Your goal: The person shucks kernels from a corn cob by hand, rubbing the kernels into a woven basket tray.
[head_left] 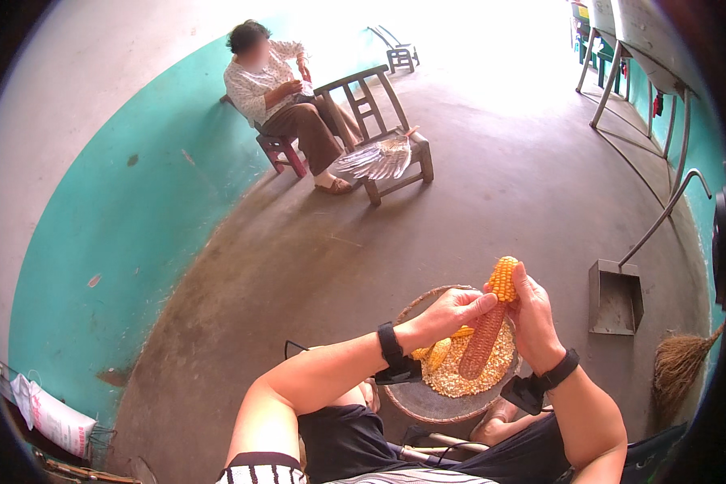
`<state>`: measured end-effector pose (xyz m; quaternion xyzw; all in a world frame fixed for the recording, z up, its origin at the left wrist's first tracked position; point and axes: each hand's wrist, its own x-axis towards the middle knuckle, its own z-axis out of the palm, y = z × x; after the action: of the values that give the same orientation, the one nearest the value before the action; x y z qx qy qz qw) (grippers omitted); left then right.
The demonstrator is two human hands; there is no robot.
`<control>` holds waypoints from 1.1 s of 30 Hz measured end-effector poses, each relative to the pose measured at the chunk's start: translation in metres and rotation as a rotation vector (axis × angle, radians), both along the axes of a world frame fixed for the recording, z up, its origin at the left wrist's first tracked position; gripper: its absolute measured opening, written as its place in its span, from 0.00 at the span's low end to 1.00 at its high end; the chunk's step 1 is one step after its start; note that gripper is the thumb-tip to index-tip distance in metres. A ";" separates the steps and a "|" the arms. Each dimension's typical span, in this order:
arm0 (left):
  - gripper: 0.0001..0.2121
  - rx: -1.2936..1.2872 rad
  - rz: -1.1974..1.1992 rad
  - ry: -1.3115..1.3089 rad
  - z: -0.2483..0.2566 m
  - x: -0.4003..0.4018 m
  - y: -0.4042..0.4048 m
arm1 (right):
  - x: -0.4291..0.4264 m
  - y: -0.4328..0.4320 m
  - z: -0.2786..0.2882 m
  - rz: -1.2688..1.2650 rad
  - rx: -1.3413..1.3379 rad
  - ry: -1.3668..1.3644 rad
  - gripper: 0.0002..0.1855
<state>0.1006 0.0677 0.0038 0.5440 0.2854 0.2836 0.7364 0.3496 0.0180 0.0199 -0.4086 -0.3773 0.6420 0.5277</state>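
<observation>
An ear of corn (484,342) is held aslant above a round shallow basket (412,396). Yellow kernels cover its upper end, while the long lower part is bare reddish cob. My right hand (533,320) grips the ear from the right, thumb up along the kernels. From the left, my left hand (451,316) has its thumb pressed where the kernels meet the bare cob; its other fingers are partly hidden behind the ear. Loose corn kernels (454,386) fill the middle of the basket, and more yellow ears (440,354) lie at its left, partly behind my left wrist.
Ahead, a person (272,103) sits by the wall, beside a wooden chair (420,148) bearing a feather fan (378,158). To the right are a metal dustpan (615,296), a straw broom (680,366) and a legged metal bin (647,48). A white sack (57,420) lies left.
</observation>
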 end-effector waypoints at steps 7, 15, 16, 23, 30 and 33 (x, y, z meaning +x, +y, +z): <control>0.29 0.038 -0.058 0.008 -0.005 -0.005 0.004 | -0.002 0.001 0.000 0.017 0.013 -0.001 0.33; 0.29 0.061 -0.099 0.023 -0.003 -0.011 0.008 | -0.008 0.000 0.013 0.007 0.013 -0.027 0.33; 0.29 0.069 -0.096 0.032 -0.001 -0.011 0.007 | -0.008 0.000 0.013 0.006 0.012 -0.027 0.33; 0.33 0.083 -0.042 0.048 0.010 0.005 -0.006 | 0.009 0.007 -0.013 -0.007 0.056 -0.075 0.33; 0.31 0.133 0.021 0.067 0.006 0.002 -0.006 | -0.001 0.003 -0.003 0.024 0.073 -0.058 0.33; 0.30 0.109 -0.010 0.034 0.006 0.004 -0.002 | 0.004 0.005 -0.006 0.031 0.032 -0.012 0.33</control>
<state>0.1044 0.0659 0.0101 0.5895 0.2791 0.2856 0.7022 0.3540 0.0235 0.0142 -0.3979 -0.3971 0.6415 0.5219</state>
